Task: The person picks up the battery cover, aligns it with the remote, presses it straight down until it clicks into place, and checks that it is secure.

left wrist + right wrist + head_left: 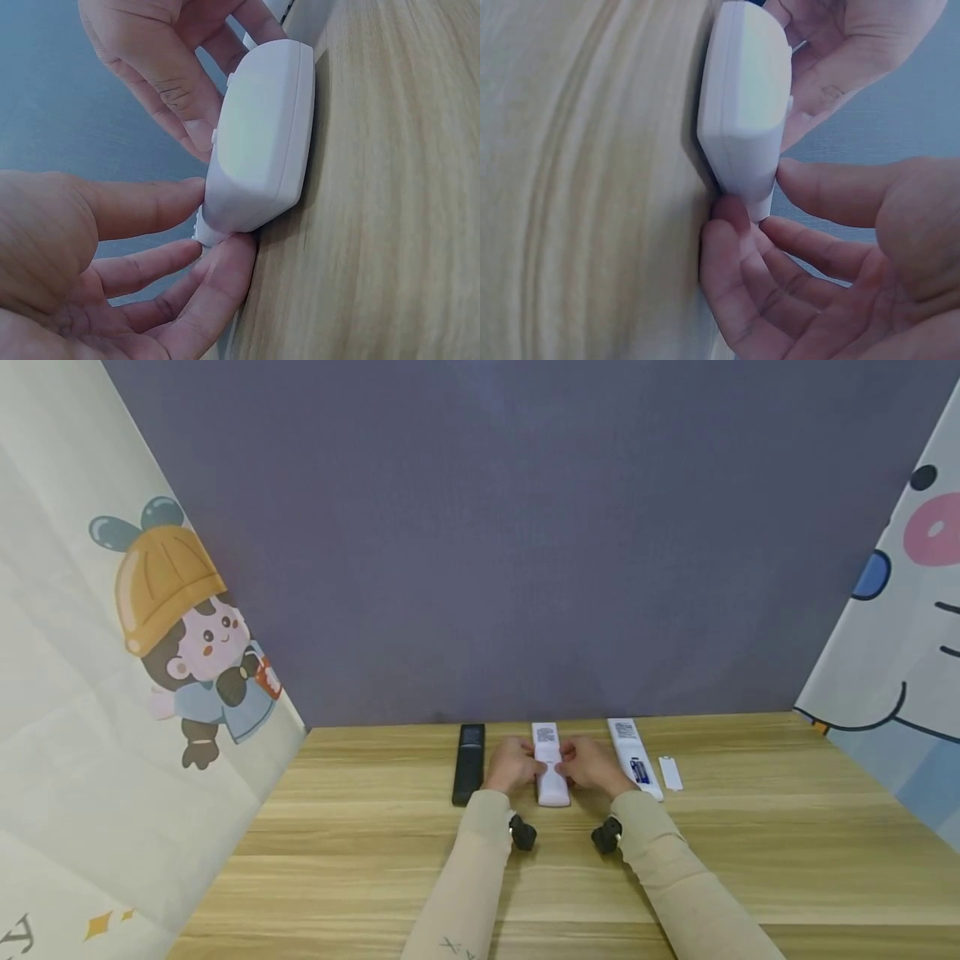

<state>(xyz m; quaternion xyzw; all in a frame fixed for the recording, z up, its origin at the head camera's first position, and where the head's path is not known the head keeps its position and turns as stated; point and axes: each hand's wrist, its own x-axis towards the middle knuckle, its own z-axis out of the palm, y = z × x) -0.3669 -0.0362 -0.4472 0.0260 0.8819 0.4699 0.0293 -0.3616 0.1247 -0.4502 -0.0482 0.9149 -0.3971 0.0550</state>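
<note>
A white remote control (553, 788) lies back side up on the wooden table between my hands. My left hand (512, 765) grips its left edge, with the thumb on the upper face and the other fingers low along the side. On the opposite edge my right hand (592, 764) holds it the same way, thumb on top. Both wrist views show the rounded end of the white remote control (262, 127) close up, resting on the table. The battery cover area lies under the thumbs; whether it has shifted I cannot tell.
A black remote control (468, 767) lies to the left. On the right is another white remote control (627, 745) with its battery compartment uncovered and blue batteries (639, 770) inside. A loose white battery cover (671, 773) sits beside it. A dark grey panel (525, 543) rises behind the table.
</note>
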